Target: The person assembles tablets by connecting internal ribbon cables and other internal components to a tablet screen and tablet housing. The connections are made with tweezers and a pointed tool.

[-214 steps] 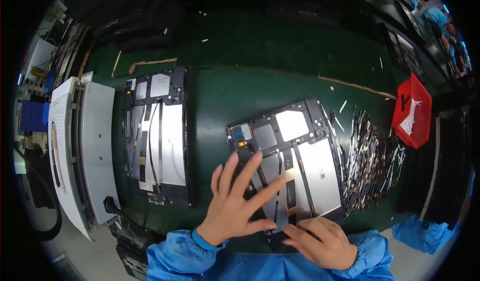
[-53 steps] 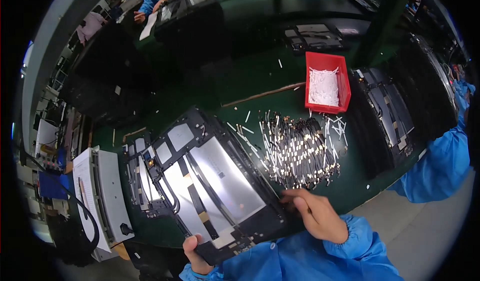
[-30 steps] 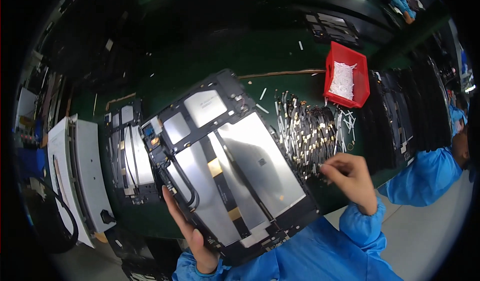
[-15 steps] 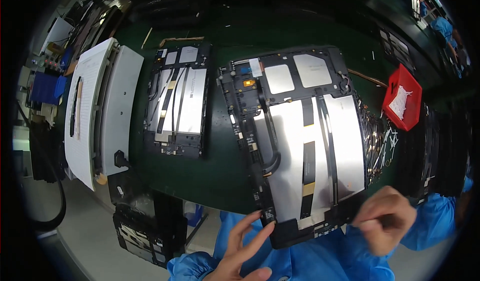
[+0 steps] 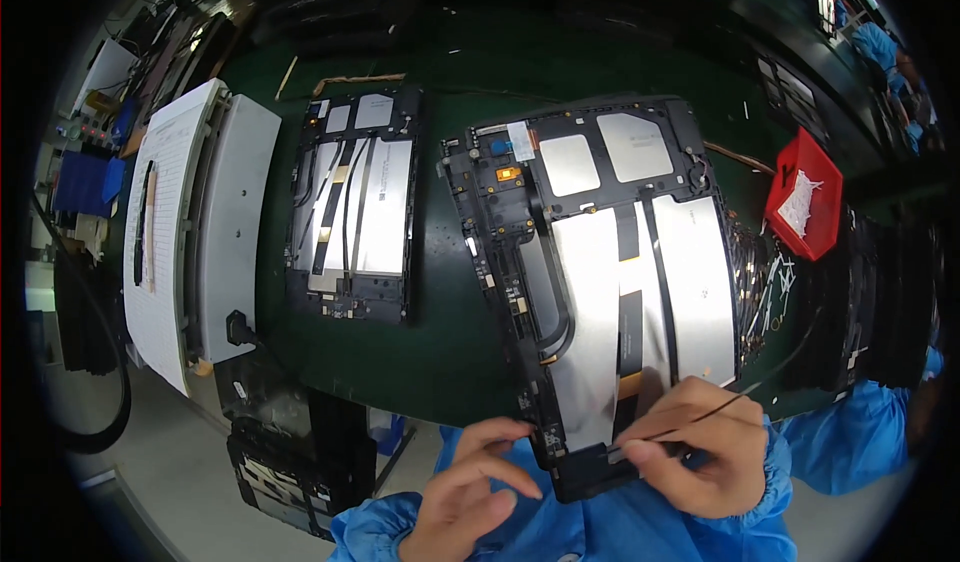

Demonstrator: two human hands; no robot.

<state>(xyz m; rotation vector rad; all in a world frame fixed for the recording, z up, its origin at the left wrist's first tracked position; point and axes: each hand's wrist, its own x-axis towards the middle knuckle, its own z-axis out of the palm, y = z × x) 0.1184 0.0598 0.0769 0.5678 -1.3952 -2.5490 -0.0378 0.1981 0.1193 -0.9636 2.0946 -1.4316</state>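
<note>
At six o'clock, low in the view, both hands meet at the near end of an open tablet chassis (image 5: pixel 600 262), which runs from the middle of the view down to the person's chest. The left hand (image 5: pixel 470 492) is half curled, its thumb and forefinger tips pressed to the chassis's lower left corner. The right hand (image 5: pixel 705 447) is closed in a pinch on thin tweezers (image 5: pixel 690 424), whose tips touch the black strip at the chassis's bottom edge. Blue sleeves cover both wrists.

At nine o'clock from the chassis, a second tablet (image 5: pixel 355 202) lies flat on the green tabletop (image 5: pixel 440 342), apart from the first. Farther toward nine o'clock sits a white box (image 5: pixel 215 222) with a cable plugged in at its near corner. At three o'clock a red bin (image 5: pixel 805 197) holds white bits, and small metal parts (image 5: pixel 765 282) lie scattered just beside the chassis's right edge.
</note>
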